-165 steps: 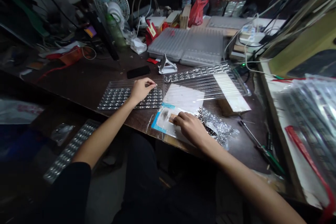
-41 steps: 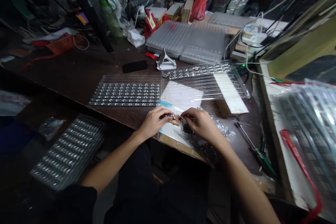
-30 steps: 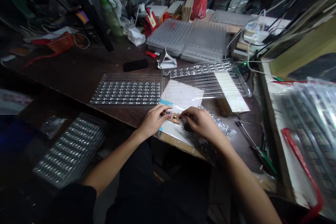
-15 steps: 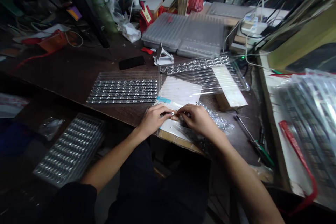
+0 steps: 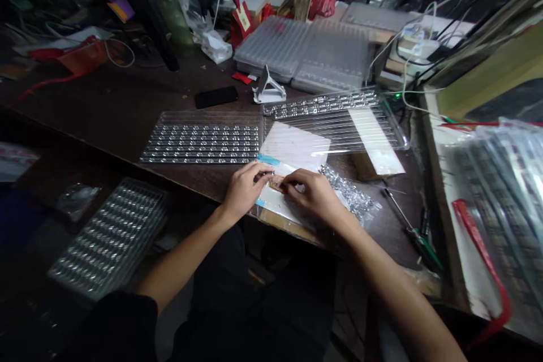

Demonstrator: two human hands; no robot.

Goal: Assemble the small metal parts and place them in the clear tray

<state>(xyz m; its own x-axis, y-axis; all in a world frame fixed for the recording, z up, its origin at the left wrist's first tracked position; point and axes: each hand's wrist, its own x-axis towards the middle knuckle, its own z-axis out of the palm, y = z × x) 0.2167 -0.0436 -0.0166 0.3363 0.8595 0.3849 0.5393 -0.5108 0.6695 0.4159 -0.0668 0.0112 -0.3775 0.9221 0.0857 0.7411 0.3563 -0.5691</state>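
Observation:
My left hand is closed in a pinch over the white board, a small shiny metal part at its fingertips. Facing it from the right, my right hand has thumb and fingers pressed together at the edge of a small brown block. Whatever else its fingertips hold is hidden. Under both hands lies the white board with blue tape on it. A heap of small shiny metal parts sits just beyond my right hand.
A clear tray with filled rows lies left, another ribbed tray behind. A white-topped block, a green-handled screwdriver and stacked trays are right. A phone and white stand lie farther back.
My left hand has shifted slightly up and left from the middle of the brown block, with its shiny part less visible. More of the block shows between the hands. The view has shifted slightly.

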